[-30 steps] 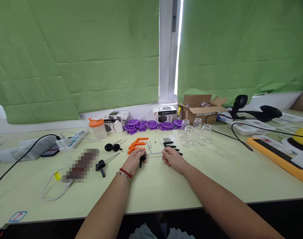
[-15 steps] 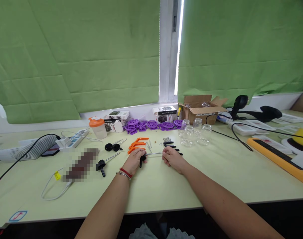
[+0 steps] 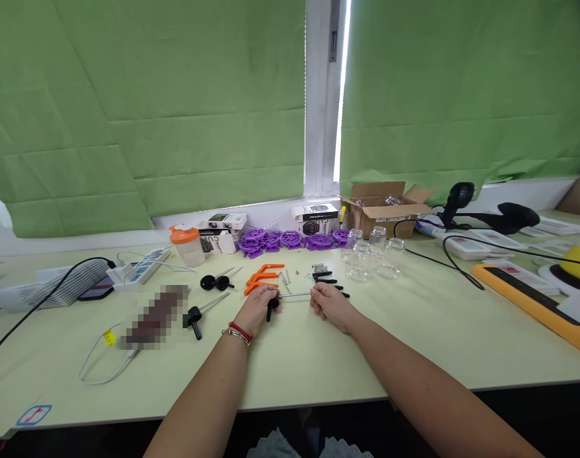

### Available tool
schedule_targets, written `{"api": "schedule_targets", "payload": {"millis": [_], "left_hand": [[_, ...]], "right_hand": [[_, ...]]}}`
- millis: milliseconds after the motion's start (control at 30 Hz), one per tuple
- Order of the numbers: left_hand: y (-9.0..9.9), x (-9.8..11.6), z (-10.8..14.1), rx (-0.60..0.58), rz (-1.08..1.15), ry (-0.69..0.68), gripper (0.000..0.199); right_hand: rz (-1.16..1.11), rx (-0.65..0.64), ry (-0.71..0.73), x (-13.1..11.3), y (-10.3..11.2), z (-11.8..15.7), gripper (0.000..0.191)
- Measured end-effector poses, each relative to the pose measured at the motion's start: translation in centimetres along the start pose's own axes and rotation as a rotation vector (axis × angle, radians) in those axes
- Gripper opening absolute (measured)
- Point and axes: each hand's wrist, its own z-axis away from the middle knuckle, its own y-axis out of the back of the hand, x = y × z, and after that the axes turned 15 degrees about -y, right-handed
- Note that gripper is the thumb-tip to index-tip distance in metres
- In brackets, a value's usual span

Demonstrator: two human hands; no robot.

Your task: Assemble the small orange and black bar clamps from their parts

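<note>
My left hand (image 3: 257, 310) is closed on a black crank part (image 3: 272, 306), from which a thin metal rod (image 3: 294, 294) runs to the right. The rod's other end is between the fingers of my right hand (image 3: 329, 303), closed in a pinch. Orange pieces (image 3: 264, 278) lie just beyond my left hand, with silver screws (image 3: 286, 277) beside them. Black handles (image 3: 323, 277) and springs (image 3: 319, 268) are behind my right hand. Another black crank with a rod (image 3: 194, 316) rests to the left, near two round black pieces (image 3: 215, 282).
Purple parts (image 3: 290, 239) line the back of the table (image 3: 313, 375). Glass jars (image 3: 359, 264) and an open cardboard box (image 3: 388, 213) stand back right. A shaker cup (image 3: 189, 247) and power strip (image 3: 149, 265) are back left; cables and an orange-edged device (image 3: 533, 308) lie right.
</note>
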Motion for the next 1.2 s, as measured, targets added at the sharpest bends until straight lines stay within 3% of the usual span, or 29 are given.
{"api": "schedule_targets", "payload": {"millis": [333,800,1200], "left_hand": [[0.04,-0.01,-0.05,0.0,-0.002,0.004,0.012],[0.06,-0.27,0.02,0.001,0.004,-0.008,0.011],[0.3,-0.66,-0.11,-0.011,-0.001,-0.013,0.013]], "right_hand": [[-0.016,0.001,-0.012,0.04,0.0,-0.01,0.024],[-0.04,-0.021,0.004,0.29,0.02,-0.12,0.006],[-0.019,-0.017,0.012,0.55,0.05,-0.42,0.017]]}}
